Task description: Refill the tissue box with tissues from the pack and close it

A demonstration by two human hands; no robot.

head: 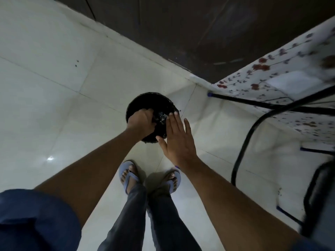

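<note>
The pale tiled floor (54,87) fills most of the view, bounded at the top by a dark wall (199,24) and at the right by a table with a flowered cloth (282,73) on black metal legs (253,104). The person stands with both feet in blue sandals (129,175) and leans over a round black bin (150,105) on the floor in the corner. Neither the tissue box nor the tissue pack can be identified with certainty; a pale rectangular shape on the table at the right may be one of them, but it is too blurred to tell. The left hand (142,124) is down at the bin opening with its fingers curled together; a small crumpled, shiny scrap (162,117) lies just beside them, and whether they pinch it cannot be told. The right hand (178,140) is held flat over the near right rim with fingers spread, gripping nothing. The step in hand appears to be disposal of waste wrapping, judged from the posture alone. To do it well, the left hand should release only when fully inside the rim, so the light scrap does not drift onto the floor. The right hand should steady the rim so the bin does not tip.
</note>
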